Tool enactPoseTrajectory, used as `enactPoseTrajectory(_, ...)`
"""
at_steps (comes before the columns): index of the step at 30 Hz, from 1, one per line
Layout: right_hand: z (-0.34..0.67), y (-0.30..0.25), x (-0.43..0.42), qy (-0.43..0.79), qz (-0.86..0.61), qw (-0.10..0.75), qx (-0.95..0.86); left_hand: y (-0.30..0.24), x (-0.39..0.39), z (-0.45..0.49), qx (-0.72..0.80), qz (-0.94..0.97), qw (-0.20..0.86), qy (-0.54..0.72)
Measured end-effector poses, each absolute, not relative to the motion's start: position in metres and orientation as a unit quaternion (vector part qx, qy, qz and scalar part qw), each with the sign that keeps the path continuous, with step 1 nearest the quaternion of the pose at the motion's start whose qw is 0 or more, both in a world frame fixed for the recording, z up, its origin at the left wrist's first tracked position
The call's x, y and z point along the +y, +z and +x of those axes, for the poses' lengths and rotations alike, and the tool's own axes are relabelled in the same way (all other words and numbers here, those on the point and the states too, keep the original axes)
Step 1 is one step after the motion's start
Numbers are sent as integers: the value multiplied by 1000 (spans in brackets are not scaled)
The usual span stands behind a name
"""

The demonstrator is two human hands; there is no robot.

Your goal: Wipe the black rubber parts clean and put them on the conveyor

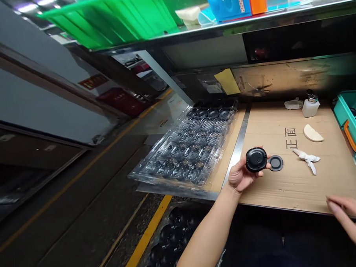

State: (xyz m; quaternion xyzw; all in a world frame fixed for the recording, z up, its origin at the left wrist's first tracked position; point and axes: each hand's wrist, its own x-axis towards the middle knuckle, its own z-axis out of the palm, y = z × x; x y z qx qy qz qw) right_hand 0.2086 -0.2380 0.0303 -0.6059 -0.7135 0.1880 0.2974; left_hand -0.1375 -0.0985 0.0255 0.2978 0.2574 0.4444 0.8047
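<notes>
Black round cap point(256, 160) sits in your left hand point(240, 174), held up over the front of the cardboard sheet with its domed face toward the camera. Your fingers and thumb cup it from below and around the edge, a firm but unclenched grasp that leaves most of the face uncovered. That is a sound hold: keep your fingertips on the edge and the cap is less likely to pick up smudges or slip.

Just beside the cap, a dark rubber ring point(276, 163) lies flat on the cardboard sheet point(325, 190). Your right hand point(348, 220) is relaxed and open at the lower right, its fingers loosely spread near the sheet's front edge, gripping nothing.

Farther along the sheet are a twisted white cloth point(307, 159), a cream sponge wedge point(313, 133) and printed Chinese characters point(291, 138). A white pump bottle point(311, 105) stands near the back, beside a crumpled tissue point(293, 104). A teal bin point(349, 110) with an orange handle point(351, 135) sits at the right end.

To the left, past a metal strip point(236, 154), lies a clear plastic tray point(156, 177) with rows of pockets, many holding dark round pieces. Below it, a black tray point(167, 240) shows more round hollows. A green basket point(108, 18) and a blue box point(227, 3) rest on the shelf overhead.
</notes>
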Motion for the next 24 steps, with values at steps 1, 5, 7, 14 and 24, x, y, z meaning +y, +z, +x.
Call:
enactPoseTrajectory(1,203,44,-208,164,-596,310,-723,25,-102,-138,238,269,819,447)
enactPoseTrajectory(5,185,61,-81,93,-636,332,-690,23,-110,-137,206,218,844,444)
enactPoseTrajectory(7,177,48,-32,63,-651,356,-668,23,-111,-140,208,209,842,452)
enactPoseTrajectory(14,170,-15,-1,-59,-607,297,-735,17,-109,-145,282,208,813,466)
enactPoseTrajectory(24,171,-15,-6,-64,-596,306,-739,17,-107,-127,303,223,814,443)
